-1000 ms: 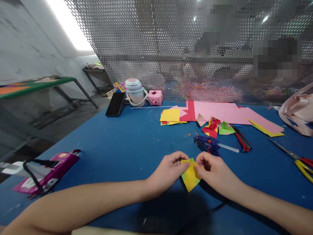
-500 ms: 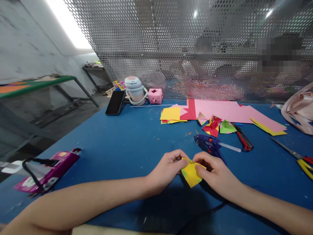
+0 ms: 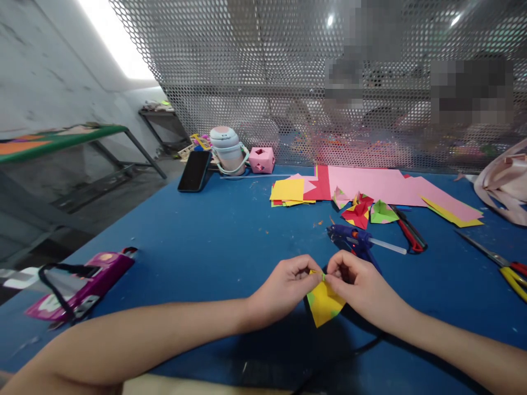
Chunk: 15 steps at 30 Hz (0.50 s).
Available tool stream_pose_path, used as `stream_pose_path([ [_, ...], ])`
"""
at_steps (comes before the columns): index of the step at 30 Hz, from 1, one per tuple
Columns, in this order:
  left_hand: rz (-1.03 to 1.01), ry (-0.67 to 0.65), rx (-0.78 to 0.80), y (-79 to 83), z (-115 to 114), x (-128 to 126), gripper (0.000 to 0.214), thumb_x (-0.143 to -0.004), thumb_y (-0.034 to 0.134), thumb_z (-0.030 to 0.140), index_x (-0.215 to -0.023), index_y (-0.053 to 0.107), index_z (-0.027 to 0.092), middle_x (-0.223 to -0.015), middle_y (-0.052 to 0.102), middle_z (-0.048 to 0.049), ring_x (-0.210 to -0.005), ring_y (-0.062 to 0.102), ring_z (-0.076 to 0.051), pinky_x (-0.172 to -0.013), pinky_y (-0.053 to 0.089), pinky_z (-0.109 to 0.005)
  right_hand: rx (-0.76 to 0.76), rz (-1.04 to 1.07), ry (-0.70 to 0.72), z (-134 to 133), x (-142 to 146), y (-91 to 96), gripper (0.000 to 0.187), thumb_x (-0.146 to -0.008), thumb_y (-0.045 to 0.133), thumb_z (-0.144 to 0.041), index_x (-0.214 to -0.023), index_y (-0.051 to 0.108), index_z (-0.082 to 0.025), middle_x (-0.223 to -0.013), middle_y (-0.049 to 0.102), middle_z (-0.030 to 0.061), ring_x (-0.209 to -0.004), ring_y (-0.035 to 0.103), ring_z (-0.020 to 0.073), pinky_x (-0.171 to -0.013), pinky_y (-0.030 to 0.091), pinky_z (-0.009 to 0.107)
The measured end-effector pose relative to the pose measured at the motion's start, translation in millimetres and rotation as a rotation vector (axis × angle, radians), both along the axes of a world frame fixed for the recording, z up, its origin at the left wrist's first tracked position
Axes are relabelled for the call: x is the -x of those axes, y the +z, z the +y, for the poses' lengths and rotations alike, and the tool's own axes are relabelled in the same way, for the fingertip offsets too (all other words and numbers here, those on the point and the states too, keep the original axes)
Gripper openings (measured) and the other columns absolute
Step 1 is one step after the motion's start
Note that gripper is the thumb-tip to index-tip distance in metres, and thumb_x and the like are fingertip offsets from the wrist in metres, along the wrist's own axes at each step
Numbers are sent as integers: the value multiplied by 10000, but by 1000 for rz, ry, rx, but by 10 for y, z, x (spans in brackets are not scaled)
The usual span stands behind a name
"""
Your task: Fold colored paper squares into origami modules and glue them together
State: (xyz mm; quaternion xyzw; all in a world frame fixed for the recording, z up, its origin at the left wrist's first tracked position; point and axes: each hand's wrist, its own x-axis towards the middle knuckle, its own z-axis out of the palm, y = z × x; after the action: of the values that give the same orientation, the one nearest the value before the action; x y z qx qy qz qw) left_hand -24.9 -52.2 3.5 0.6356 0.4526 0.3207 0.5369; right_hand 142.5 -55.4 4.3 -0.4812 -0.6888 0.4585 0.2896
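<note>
Between my two hands is a yellow folded paper piece with green patches along its edges. My left hand pinches its top corner between thumb and fingers. From the other side my right hand pinches the same upper edge, thumb close to the left thumb. A small bit of green shows between the fingertips. The paper's lower point hangs toward me, over the blue table. Just beyond my right hand lies a blue glue gun with a clear glue stick in its back.
Folded paper pieces lie behind the glue gun, near yellow paper squares and pink sheets. Scissors rest at right, a purple case at left. A phone, a flask and a pink paper cube stand farther back.
My fingertips have come closer together at the paper's top edge. The paper has turned slightly, and its lower point has dropped toward me. Other things on the table stay put.
</note>
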Motion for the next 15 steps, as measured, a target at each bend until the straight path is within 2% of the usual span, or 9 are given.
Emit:
stream_pose_path([
  [6, 4, -10, -12, -2, -2, -3, 136, -738, 480, 221, -667, 560, 136, -658, 519, 10, -657, 452, -116, -623, 357, -220, -22, -3, 25, -3, -2, 28, 50, -766, 481, -141, -748, 482, -188, -631, 447, -51, -584, 438, 92, -523, 355, 203],
  [12, -9, -23, 65, -61, 1, -7, 155, -720, 535, 281, -715, 569, 129, -622, 492, 21, -574, 407, -100, -542, 322, -214, -154, -85, 38, -30, -12, 17, 100, -761, 466, -96, -762, 472, -196, -639, 465, -55, -582, 450, 87, -537, 353, 202],
  [15, 33, -37, -20, -56, 12, 11, 198, -764, 516, 303, -698, 579, 127, -630, 499, 11, -602, 420, -107, -564, 329, -219, -148, -55, 40, -27, -21, -3, 47, -797, 486, -155, -773, 484, -195, -642, 474, -51, -584, 455, 90, -534, 358, 204],
])
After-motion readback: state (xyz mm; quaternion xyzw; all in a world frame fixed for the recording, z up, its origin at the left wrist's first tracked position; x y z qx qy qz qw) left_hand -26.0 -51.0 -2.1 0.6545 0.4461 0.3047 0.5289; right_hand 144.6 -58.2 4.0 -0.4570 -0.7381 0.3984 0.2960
